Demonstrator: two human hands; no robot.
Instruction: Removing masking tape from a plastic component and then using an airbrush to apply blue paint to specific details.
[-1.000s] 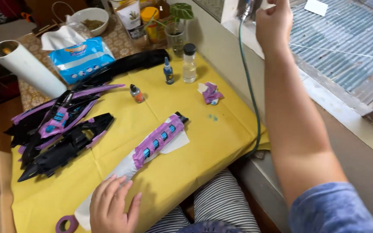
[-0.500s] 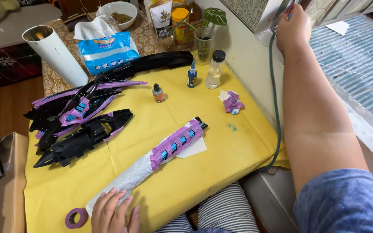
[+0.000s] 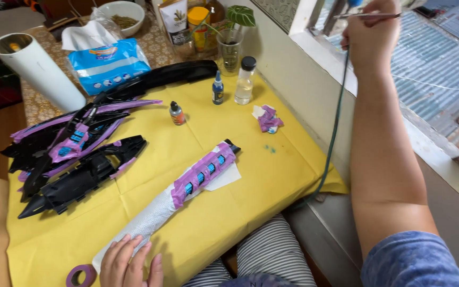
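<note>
Since the earlier frame the right hand point(image 3: 370, 40) stays raised at the window, fingers closed around an airbrush point(image 3: 367, 15). The left hand point(image 3: 128, 263) lies flat, fingers spread, on the wrapped part point(image 3: 187, 194).

Left-hand piece: long black plastic part masked with purple tape point(image 3: 200, 172), white-wrapped near end, lying diagonally on yellow paper.
Right-hand tool: thin metal airbrush point(image 3: 370, 15), held level at the window.

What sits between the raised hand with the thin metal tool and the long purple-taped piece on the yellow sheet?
Nothing visible blocks the way. The right hand holds the tool up by the window; below it lies bare yellow sheet towards the purple-taped piece. A crumpled purple wad and two small bottles sit off to the side.
</note>
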